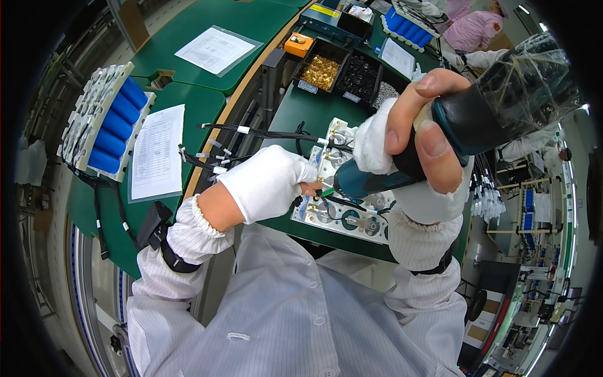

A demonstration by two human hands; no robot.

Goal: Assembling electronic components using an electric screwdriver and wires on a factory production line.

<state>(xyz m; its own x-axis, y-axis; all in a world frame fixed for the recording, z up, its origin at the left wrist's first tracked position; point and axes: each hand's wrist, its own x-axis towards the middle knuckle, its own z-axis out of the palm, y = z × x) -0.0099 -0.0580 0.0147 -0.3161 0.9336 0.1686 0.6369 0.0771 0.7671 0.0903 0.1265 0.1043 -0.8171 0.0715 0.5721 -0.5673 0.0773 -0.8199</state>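
Observation:
My right hand (414, 141), in a white glove with bare fingertips, is wrapped round a teal and black electric screwdriver (377, 179). Clear film is taped over the tool's thick end, and its narrow end points left and down. My left hand (267, 182), also gloved, is closed in a pinch beside that narrow end. Whatever lies between its fingertips is too small to make out. Under both hands a white battery module (308, 217) with round cell ends and metal strips lies on the green bench. Black cables (267, 133) with white tags run from it to the left.
Black bins of brass-coloured parts (320, 70) and black parts (359, 76) stand at the back, near an orange box (298, 44). To the left are a blue-celled battery module (113, 125) and a paper sheet (157, 151). A person in pink (474, 30) is at the far right.

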